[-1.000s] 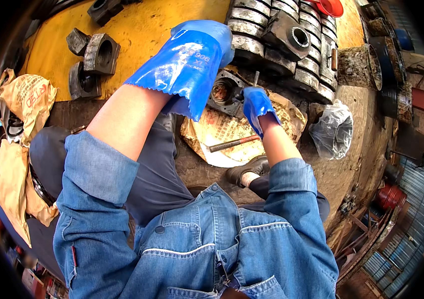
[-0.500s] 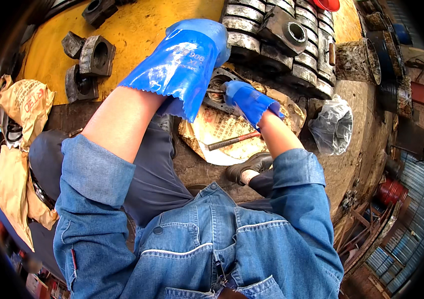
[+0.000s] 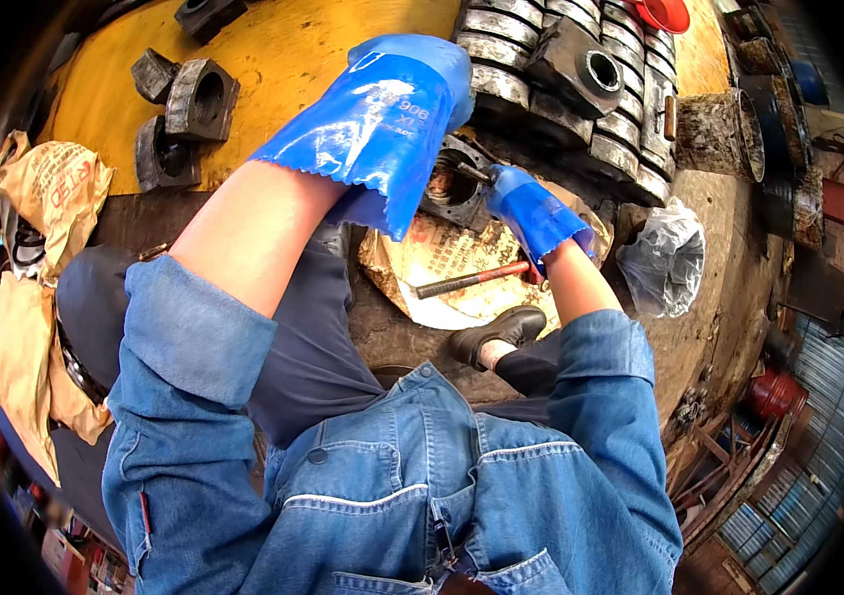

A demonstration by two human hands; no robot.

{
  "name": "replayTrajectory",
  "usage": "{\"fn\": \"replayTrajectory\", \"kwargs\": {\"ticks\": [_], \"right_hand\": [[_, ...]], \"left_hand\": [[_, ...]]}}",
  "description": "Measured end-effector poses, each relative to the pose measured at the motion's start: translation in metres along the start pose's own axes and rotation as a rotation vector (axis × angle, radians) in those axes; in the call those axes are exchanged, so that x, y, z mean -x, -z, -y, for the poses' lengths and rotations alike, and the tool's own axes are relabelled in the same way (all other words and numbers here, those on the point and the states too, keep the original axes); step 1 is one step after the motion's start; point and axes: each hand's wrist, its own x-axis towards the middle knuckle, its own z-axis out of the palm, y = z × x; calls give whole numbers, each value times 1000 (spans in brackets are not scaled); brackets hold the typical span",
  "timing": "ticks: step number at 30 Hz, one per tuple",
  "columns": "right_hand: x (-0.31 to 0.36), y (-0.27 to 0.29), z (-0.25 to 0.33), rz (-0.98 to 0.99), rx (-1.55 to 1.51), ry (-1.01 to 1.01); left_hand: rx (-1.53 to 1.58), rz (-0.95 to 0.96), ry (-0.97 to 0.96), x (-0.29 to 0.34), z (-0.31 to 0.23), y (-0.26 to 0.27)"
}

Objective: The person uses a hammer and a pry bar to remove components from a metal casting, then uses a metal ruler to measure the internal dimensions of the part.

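Note:
A dark, greasy metal housing with a round bore (image 3: 459,210) sits between my hands. My right hand (image 3: 526,203), in a blue rubber glove, is closed around a thin metal rod-like tool (image 3: 471,171). The tool's tip points into the bore; its exact kind does not show. My left hand (image 3: 427,74), in a matching glove, is at the housing's far left side. Its fingers are hidden behind the glove, so their grip does not show. Under the housing lies a stained brown paper sack (image 3: 407,266), with a red-and-black-handled tool (image 3: 471,280) across it.
Stacked metal bearing housings (image 3: 501,55) stand at the back, one loose block (image 3: 580,69) on top. More blocks (image 3: 201,99) sit on the yellow surface (image 3: 283,45) at left. A rusty can (image 3: 714,134) and clear plastic bag (image 3: 665,258) are at right; paper sacks (image 3: 60,188) at left.
My right hand has drawn back to the right with the tool, showing more of it. The housing has tipped, so its bore now faces me more. The view has shifted slightly.

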Motion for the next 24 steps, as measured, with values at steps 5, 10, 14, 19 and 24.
{"fn": "replayTrajectory", "kwargs": {"ticks": [5,10,14,19,24], "right_hand": [[2,-5,17,-6,-52,-134],[9,-27,35,-54,-171,-179],[31,-18,51,171,-97,-130],[52,-26,66,-214,237,431],[39,17,46,86,31,89]], "left_hand": [[21,-17,7,3,8,0],[15,24,26,4,7,3],[34,3,2,-1,-1,-6],[48,-14,50,8,8,4],[-70,51,56,13,5,14]]}}
